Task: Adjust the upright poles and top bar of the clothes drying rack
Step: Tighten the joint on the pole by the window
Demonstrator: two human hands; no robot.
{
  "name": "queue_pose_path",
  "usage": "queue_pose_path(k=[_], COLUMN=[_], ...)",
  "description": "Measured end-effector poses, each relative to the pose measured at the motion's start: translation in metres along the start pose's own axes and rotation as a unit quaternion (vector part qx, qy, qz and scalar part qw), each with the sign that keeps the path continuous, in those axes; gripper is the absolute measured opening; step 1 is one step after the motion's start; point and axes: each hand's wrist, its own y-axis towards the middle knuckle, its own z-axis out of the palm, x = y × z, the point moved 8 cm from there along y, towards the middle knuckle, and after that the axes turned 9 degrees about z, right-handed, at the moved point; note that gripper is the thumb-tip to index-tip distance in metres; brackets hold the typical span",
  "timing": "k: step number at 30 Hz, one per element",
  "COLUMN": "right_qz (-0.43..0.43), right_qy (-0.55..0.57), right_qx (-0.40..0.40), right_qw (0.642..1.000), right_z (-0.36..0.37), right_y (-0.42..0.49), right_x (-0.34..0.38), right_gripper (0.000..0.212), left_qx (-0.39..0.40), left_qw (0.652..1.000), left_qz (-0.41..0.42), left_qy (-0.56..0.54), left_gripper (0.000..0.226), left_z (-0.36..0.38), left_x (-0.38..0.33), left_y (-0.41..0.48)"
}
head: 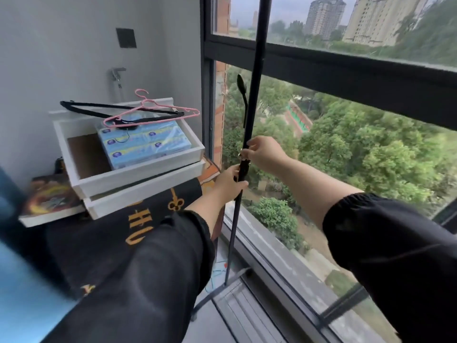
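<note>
Pole (254,78) stands upright at frame centre, just beside the window frame (346,68) on its right, with stacked white trays (138,169) near on its left; its foot meets the floor by the sill at lower centre. Left hand (228,183) is wrapped closed around the pole below the clamp (244,164). Right hand (263,154) pinches the clamp just above with its fingertips. Pole top is cut off at the upper edge; clamp detail is blurred.
</note>
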Motion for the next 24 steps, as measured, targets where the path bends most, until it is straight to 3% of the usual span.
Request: queue_pose_path(k=[6, 11, 16, 24], right_qz=[0.037, 0.019, -0.001, -0.005], right_qy=[0.086, 0.031, -0.010, -0.004], right_qx=[-0.087, -0.082, -0.108, -0.105], right_qw=[0.992, 0.996, 0.994, 0.994], right_z=[0.007, 0.011, 0.017, 0.032], right_y=[0.025, 0.046, 0.065, 0.101], right_x=[-0.006, -0.004, 0.006, 0.028], right_gripper=[0.038, 0.010, 0.014, 0.023], left_qx=[0.010, 0.039, 0.018, 0.023], left_qw=[0.999, 0.992, 0.975, 0.972], left_qz=[0.001, 0.014, 0.051, 0.066], left_qy=[0.051, 0.120, 0.214, 0.226], left_gripper=[0.038, 0.013, 0.006, 0.004], left_z=[0.000, 0.010, -0.001, -0.028], left_x=[0.016, 0.032, 0.040, 0.056], left_y=[0.013, 0.035, 0.056, 0.091])
